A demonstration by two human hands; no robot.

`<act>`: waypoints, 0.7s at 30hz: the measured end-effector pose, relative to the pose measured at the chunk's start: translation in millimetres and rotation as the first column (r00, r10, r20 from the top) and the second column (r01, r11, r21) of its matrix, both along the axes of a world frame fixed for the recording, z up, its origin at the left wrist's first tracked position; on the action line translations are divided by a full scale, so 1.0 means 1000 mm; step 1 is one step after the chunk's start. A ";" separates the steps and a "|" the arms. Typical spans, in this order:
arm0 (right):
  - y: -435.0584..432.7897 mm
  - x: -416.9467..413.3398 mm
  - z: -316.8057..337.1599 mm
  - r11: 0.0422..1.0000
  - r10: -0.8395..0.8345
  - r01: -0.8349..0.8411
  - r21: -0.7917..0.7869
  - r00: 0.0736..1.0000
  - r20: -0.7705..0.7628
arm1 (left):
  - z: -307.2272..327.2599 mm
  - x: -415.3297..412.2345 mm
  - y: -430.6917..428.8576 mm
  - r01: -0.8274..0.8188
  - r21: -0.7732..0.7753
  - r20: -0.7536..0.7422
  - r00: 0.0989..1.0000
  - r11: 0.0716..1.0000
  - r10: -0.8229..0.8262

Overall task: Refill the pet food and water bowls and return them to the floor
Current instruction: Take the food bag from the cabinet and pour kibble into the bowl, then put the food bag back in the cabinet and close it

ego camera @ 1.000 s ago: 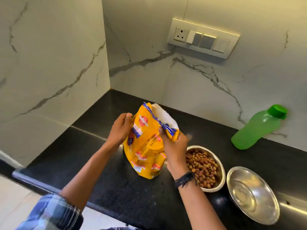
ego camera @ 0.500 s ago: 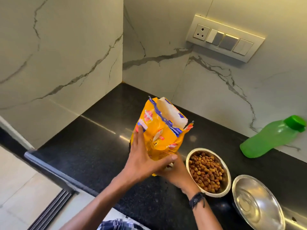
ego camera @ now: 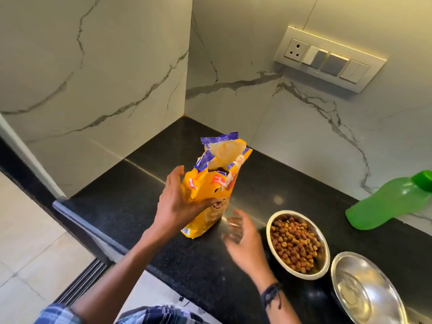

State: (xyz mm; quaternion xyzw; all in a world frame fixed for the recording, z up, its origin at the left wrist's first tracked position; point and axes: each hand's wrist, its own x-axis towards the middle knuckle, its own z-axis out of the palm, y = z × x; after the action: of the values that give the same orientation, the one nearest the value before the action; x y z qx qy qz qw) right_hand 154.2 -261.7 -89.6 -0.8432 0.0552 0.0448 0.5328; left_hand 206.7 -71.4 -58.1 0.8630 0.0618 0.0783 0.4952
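The yellow pet food bag (ego camera: pixel 217 183) stands upright on the black counter (ego camera: pixel 131 197), its torn top open. My left hand (ego camera: pixel 177 206) touches the bag's left side with straight fingers, thumb stretched across its front. My right hand (ego camera: pixel 243 237) hovers open and blurred just right of the bag's base, apart from it. A steel bowl (ego camera: pixel 271 251) full of brown kibble sits to the right. An empty steel bowl (ego camera: pixel 364 291) sits beside it at the lower right. A green water bottle (ego camera: pixel 388 202) with its cap on lies tilted against the back wall.
Marble walls meet in a corner behind the bag. A switch and socket panel (ego camera: pixel 327 59) is on the back wall. The counter's front edge (ego camera: pixel 77 218) runs diagonally at the left, with tiled floor (ego camera: pixel 28 253) below it.
The bag has been set upright further back on the counter. My right hand has let go of its base and pulled away; my left hand's fingers have loosened on its side.
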 end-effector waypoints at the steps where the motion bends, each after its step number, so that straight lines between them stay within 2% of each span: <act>1: -0.009 0.010 0.003 1.000 -0.028 0.028 -0.001 1.000 -0.003 | -0.005 0.000 0.002 0.026 0.007 -0.036 0.999 1.000 -0.026; 4: -0.028 0.036 0.012 0.999 -0.031 0.032 0.013 0.999 -0.029 | -0.009 0.003 -0.002 0.015 0.033 0.045 0.999 0.999 -0.017; 8: -0.041 0.055 0.028 0.997 0.083 -0.082 0.005 0.996 -0.044 | 0.013 0.011 -0.007 -0.021 0.007 0.171 0.985 1.000 0.019; 10: -0.045 0.056 0.040 0.993 0.120 -0.120 -0.001 0.993 0.009 | 0.033 0.017 -0.006 0.027 0.019 0.253 0.967 0.999 -0.031; 13: -0.045 0.049 0.072 0.979 0.198 -0.202 0.007 0.967 0.161 | 0.073 0.025 -0.006 0.183 0.004 0.359 0.917 0.983 -0.172; 18: -0.055 0.026 0.136 0.986 0.081 -0.125 0.113 0.940 0.330 | 0.162 0.028 -0.025 0.353 -0.075 0.519 0.813 0.933 -0.266; 21: -0.069 0.010 0.184 0.997 0.001 -0.034 0.069 0.908 0.419 | 0.222 0.024 -0.045 0.433 -0.172 0.616 0.748 0.885 -0.246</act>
State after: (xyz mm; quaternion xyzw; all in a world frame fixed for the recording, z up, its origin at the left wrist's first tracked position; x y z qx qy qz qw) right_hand 164.0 -330.7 94.5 -0.8132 -0.0696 -0.1302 0.5630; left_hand 230.9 -116.8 163.9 0.7072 -0.2400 0.2334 0.6227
